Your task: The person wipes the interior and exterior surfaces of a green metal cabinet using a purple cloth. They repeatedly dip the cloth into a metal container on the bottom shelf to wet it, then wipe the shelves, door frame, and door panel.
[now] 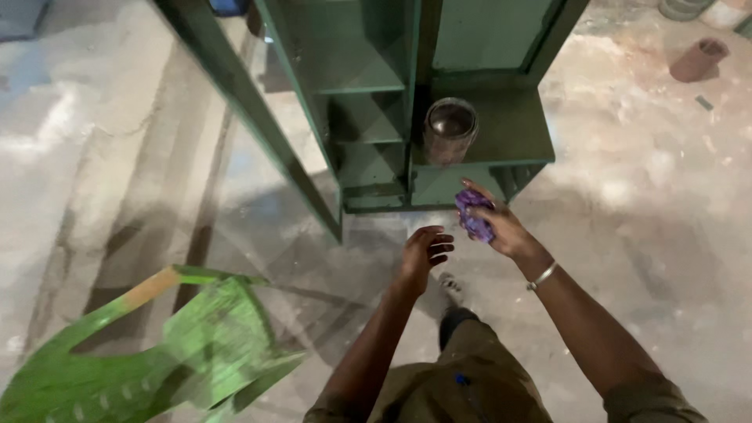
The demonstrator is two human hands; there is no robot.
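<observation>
Left hand point(423, 254) – empty, fingers curled | right hand point(501, 227) – gripping purple cloth point(473, 215) | glass jar point(450, 129) on green shelf point(509, 125)

Head-worn view, steeply downward, close

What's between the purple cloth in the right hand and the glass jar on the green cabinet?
Only the front edge of the shelf: the head view shows nothing else between the purple cloth in the right hand and the jar.
</observation>
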